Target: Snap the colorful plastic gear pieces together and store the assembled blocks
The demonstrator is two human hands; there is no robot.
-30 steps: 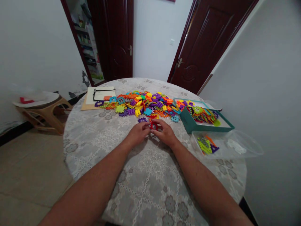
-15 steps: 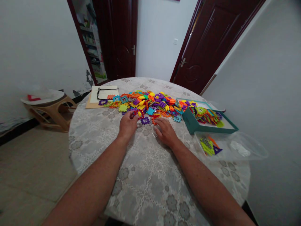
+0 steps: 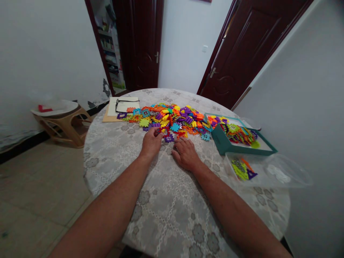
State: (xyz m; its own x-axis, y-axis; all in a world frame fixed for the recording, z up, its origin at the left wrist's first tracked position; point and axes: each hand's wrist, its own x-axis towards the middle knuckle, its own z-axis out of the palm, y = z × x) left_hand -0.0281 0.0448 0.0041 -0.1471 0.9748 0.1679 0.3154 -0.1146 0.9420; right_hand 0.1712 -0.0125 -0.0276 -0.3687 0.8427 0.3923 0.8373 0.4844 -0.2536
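A heap of coloured plastic interlocking pieces (image 3: pixel 174 118) lies across the far half of the round table (image 3: pixel 172 200). My left hand (image 3: pixel 151 142) is at the heap's near edge, its fingers pinched on a red piece (image 3: pixel 161 130). My right hand (image 3: pixel 185 153) lies palm down on the cloth just right of it, fingers loosely stretched toward a purple piece (image 3: pixel 169 138); nothing shows in it. Both forearms reach in from the bottom of the view.
A teal box (image 3: pixel 228 145) with more pieces stands right of the heap. A clear plastic lid (image 3: pixel 268 172) holding a few pieces lies nearer. Papers with glasses (image 3: pixel 123 105) sit at the far left. A low stool (image 3: pixel 61 120) stands on the floor, and dark doors are behind.
My hands had been together on a red piece in front of the heap. The left hand moved out to the heap's edge, and the right hand settled flat on the cloth.
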